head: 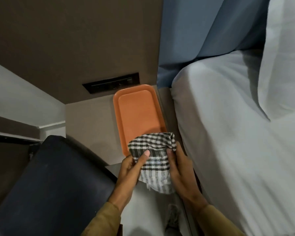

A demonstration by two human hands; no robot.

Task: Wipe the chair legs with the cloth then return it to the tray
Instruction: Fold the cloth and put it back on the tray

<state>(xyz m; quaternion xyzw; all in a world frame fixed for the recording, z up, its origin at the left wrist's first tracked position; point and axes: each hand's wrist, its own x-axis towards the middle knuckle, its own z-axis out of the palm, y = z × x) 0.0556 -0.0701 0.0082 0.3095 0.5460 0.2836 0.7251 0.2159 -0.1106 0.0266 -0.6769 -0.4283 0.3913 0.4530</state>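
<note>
A black-and-white checked cloth (154,160) is bunched between both my hands, just above the near end of an orange tray (136,113) that lies on a beige surface. My left hand (131,169) grips the cloth's left side with the thumb on top. My right hand (179,169) holds its right side. The cloth's upper edge overlaps the tray's near rim. The tray holds nothing else. A dark chair (54,181) sits at lower left; its legs are hidden.
A bed with white sheets (237,133) fills the right side. A blue curtain (203,31) hangs at the back. A black wall socket panel (111,82) sits on the brown wall just behind the tray.
</note>
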